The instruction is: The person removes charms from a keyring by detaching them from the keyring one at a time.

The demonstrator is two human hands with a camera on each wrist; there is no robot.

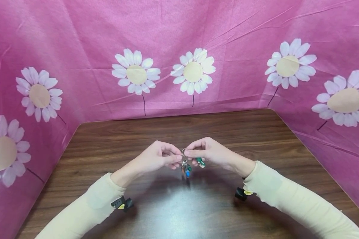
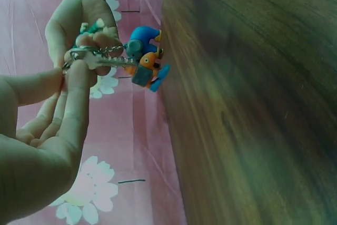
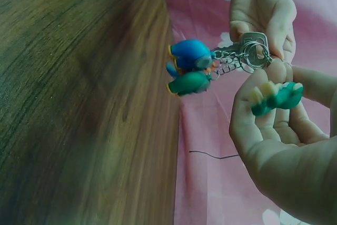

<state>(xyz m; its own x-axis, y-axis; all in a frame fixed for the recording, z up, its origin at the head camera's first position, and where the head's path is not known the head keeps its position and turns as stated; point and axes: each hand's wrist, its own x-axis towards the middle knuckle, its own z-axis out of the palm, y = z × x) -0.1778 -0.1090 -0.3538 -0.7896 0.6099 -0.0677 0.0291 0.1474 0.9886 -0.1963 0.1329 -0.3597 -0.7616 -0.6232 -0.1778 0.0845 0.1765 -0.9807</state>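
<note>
Above the table, a metal key ring (image 1: pixel 183 152) is held between my two hands. My left hand (image 1: pixel 160 156) pinches it from the left with thumb and forefinger. From the other side, the thumb and forefinger of my right hand (image 1: pixel 212 152) pinch the ring too. A silver key (image 2: pixel 108 60) hangs from it, along with small figure charms on chains: a blue one (image 3: pixel 189 54), a green one (image 3: pixel 188 84) and an orange one (image 2: pixel 148 60). Separately, a green and cream charm (image 3: pixel 279 98) dangles against my right hand's fingers; its attachment is hidden.
A brown wood-grain table (image 1: pixel 179 212) lies below the hands. Pink cloth (image 1: pixel 161 30) printed with white daisies stands around its back and sides. Dark straps with small devices (image 1: pixel 241 194) sit at both wrists.
</note>
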